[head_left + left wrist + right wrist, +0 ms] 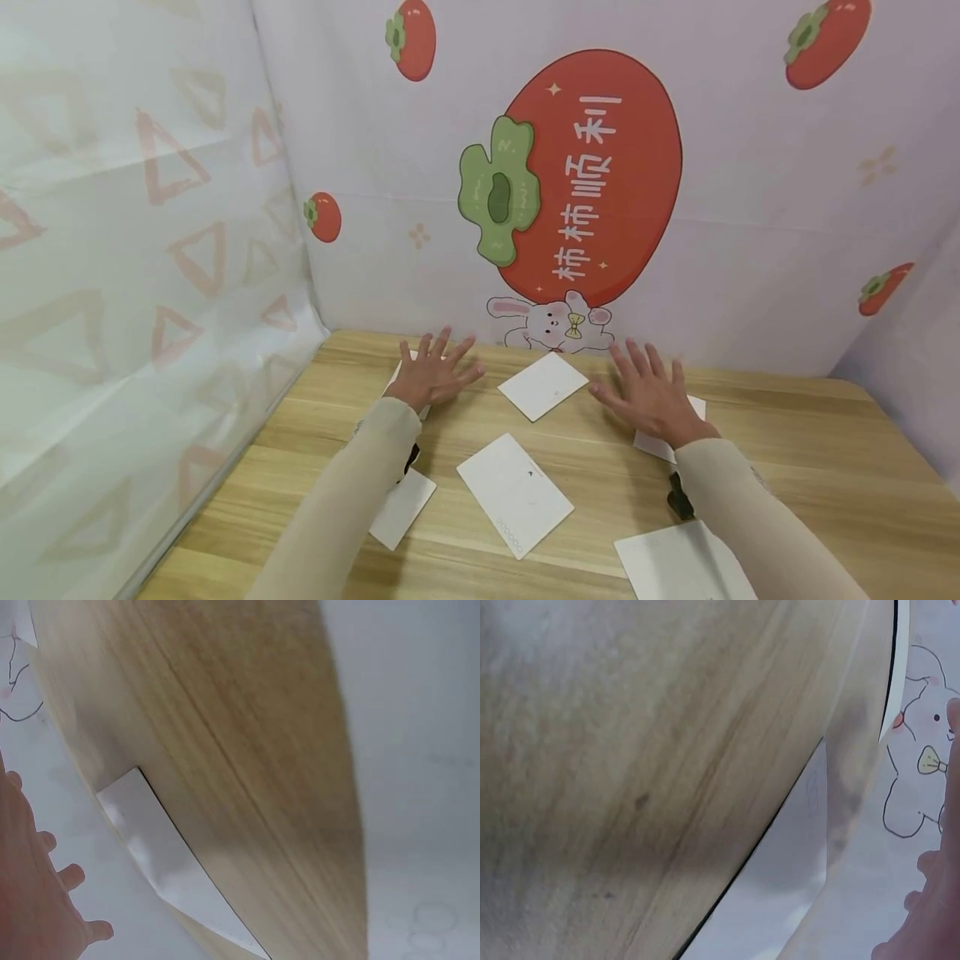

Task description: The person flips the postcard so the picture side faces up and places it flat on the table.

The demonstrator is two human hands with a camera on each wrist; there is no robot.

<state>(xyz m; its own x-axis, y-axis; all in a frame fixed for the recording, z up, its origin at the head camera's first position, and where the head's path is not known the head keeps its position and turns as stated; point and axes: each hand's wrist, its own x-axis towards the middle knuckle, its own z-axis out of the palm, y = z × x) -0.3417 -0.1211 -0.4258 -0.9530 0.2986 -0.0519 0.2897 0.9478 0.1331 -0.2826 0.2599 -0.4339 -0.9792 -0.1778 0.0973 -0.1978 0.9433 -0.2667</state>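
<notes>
My left hand (433,372), fingers spread and straight, is over a white card (411,363) at the back left of the table and partly hides it. On the other side my right hand (651,395) is spread too, beside and partly over another white card (654,445). Neither hand holds anything. Between them lies a white card (543,386), with a larger one (516,495) nearer me bearing faint marks and a row of small outlines. Both wrist views show the hands, left (34,877) and right (930,907), raised above the cards.
Under my left forearm is another white card (402,507), and a large white sheet (682,563) lies partly under the right forearm. The wooden table (810,467) ends at a back cloth (390,275) printed with persimmons and a rabbit. A patterned curtain (150,275) hangs at left.
</notes>
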